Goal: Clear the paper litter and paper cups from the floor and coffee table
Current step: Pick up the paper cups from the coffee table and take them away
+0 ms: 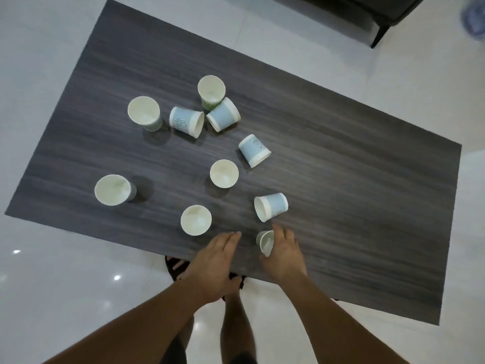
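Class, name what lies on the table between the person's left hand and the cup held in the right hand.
Nothing: the head view shows only bare table between the left hand and the cup gripped by the right hand.

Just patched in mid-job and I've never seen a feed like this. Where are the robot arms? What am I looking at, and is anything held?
There is no machine here, just a person's two bare hands, filmed by one camera worn on the head and looking down. The dark table carries five upright cups and four blue cups lying on their sides. The right hand grips a tenth cup near the table's near edge. The left hand is open, fingers straight, holding nothing. A pale tiled floor surrounds the table.
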Motion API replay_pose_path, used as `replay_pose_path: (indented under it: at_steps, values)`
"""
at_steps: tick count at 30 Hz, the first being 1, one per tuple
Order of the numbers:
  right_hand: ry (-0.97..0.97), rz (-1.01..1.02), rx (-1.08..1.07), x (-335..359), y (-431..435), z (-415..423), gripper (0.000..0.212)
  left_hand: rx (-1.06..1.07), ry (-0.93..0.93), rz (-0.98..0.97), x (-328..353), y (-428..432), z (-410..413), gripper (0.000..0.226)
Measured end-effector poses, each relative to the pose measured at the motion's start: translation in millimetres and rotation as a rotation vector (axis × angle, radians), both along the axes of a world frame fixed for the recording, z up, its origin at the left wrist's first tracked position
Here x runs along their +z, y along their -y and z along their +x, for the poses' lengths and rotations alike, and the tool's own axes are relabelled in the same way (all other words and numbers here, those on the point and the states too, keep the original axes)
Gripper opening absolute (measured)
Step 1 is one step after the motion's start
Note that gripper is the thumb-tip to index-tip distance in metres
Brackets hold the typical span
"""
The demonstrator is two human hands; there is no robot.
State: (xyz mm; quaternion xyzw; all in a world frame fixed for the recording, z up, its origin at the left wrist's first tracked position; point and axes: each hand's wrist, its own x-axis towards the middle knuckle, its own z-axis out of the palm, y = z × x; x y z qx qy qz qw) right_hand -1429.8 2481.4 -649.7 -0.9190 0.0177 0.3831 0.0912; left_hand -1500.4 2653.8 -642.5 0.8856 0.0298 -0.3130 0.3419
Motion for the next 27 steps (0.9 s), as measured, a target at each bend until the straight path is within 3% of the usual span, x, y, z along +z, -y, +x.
replay_pose_path:
  at_steps: [4,8,10,13,14,17,20,23,27]
  values:
    - [-0.060,0.311,-0.140,24,-14,-3,0.082,0.098,0.009,-0.104,3,6,10,0.096]
    - [-0.240,0.491,-0.001,45,-12,16,0.102,0.208,0.057,-0.173,9,6,22,0.082]
    - [-0.142,0.496,0.054,46,-7,41,0.095,0.270,0.078,-0.140,7,-1,20,0.078]
    - [0.272,0.297,0.266,31,-5,79,0.081,0.338,0.042,-0.100,-1,-10,7,0.080]
    - [0.307,0.196,0.411,22,-7,89,0.084,0.346,0.028,-0.104,-4,-11,1,0.081]
    - [0.180,-0.010,0.796,-4,-13,100,0.095,0.360,-0.007,-0.113,-9,-3,-13,0.091]
    - [0.196,-0.119,0.971,-24,-14,91,0.088,0.378,0.006,-0.133,-12,10,-23,0.090]
    - [0.199,-0.152,0.946,-28,-11,77,0.077,0.377,0.089,-0.087,-8,15,-23,0.085]
    - [0.151,0.069,0.555,-6,8,66,0.077,0.339,0.200,0.030,10,10,-11,0.087]
